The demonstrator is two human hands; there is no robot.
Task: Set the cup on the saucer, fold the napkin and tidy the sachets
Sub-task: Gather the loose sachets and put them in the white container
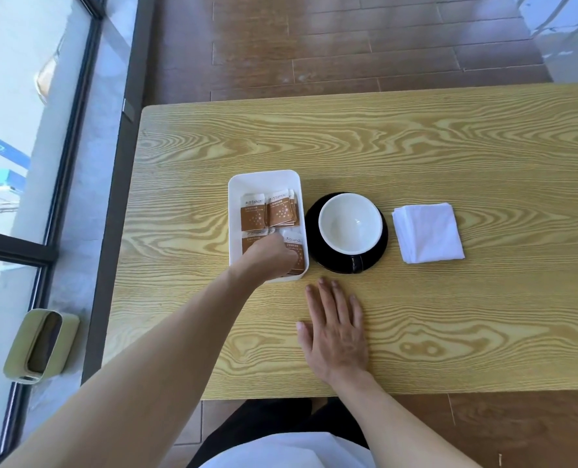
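A glass window wall (27,163) runs down the far left. On the pale wood-grain surface (449,332), a white rounded-rectangular tray (263,179) holds brown-and-white paper sachets (252,214). The left hand (270,256) reaches into its near end, fingers curled over the sachets; whether its grip holds one I cannot tell. The right hand (334,332) lies flat, grip spread wide. The glossy white cup (350,222) sits on the black round saucer (314,251). Rightmost, the folded white napkin (427,233) lies square. Dark wooden floorboards (348,45) lie beyond.

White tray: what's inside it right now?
The white tray holds brown sugar sachets in small stacks. The left hand reaches in and covers part of the near stacks, so no full count.
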